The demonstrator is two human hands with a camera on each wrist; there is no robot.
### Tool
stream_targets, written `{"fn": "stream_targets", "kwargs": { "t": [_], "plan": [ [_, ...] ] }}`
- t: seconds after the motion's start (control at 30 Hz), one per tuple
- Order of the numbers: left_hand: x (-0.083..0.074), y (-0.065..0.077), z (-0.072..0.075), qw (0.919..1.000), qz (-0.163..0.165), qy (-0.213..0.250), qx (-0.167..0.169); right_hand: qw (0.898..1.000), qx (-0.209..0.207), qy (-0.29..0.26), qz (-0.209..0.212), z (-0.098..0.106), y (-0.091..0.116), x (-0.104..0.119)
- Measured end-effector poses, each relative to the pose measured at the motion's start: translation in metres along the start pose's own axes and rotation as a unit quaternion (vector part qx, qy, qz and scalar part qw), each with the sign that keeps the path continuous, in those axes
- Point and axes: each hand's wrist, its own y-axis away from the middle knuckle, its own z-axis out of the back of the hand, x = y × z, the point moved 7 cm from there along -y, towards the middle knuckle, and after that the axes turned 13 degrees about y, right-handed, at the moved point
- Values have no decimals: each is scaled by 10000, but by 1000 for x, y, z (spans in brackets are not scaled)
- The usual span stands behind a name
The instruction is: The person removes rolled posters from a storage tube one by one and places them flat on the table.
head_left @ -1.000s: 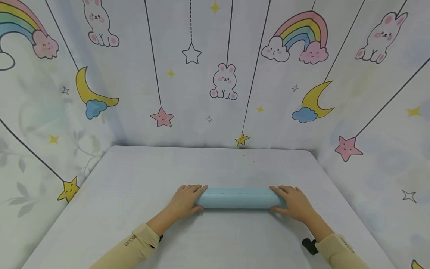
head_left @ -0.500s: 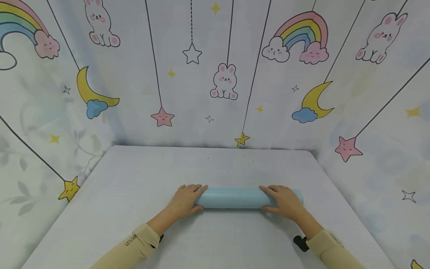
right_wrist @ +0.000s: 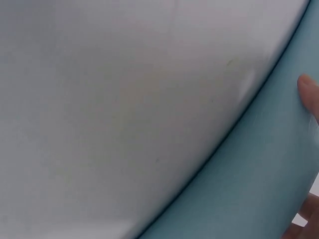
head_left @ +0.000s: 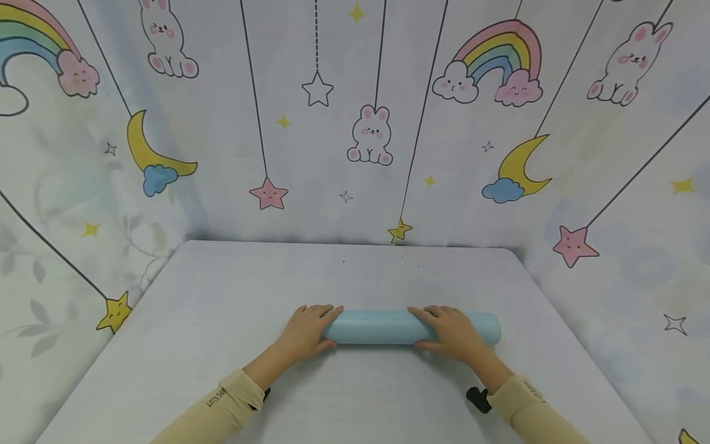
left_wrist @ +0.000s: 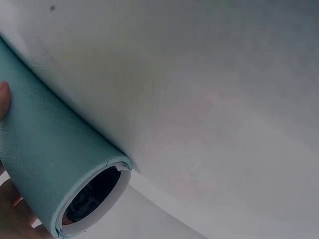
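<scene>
A light blue rolled-up sheet [head_left: 374, 327] lies crosswise on the white table. My left hand [head_left: 304, 332] grips it at the left end, thumb on the near side and fingers over the far side. Further right, short of the other end, my right hand [head_left: 453, 334] holds it the same way, and the right end sticks out beyond that hand. In the left wrist view the roll [left_wrist: 55, 144] shows a hollow end with a white inner layer. The right wrist view has the smooth side of the roll [right_wrist: 244, 169] with a thumb [right_wrist: 309, 94] against it.
The white table [head_left: 266, 271] reaches back to a wall cloth [head_left: 222, 142] printed with rabbits, stars, moons and rainbows. Similar cloth hangs at both sides. A small black device [head_left: 478, 399] sits at the right wrist.
My right hand has slid left along the roll from its right end, uncovering that end. The left hand and the roll have stayed in place.
</scene>
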Motion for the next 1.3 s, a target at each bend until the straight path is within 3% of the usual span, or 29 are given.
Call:
{"fn": "stream_targets", "kwargs": {
  "t": [0.4, 0.7, 1.0, 1.3],
  "plan": [
    [-1, 0, 2, 10000, 16, 17, -20, 9991, -222, 168, 333, 2, -18, 28],
    [-3, 0, 2, 10000, -8, 74, -36, 9988, 26, 160, 471, -2, -31, 47],
    [0, 1, 1, 9999, 138, -35, 33, 9984, 130, 237, 487, -1, -35, 52],
    [0, -1, 2, 9997, 110, 134, 189, 9987, 100, 188, 457, 2, -34, 51]
  ]
}}
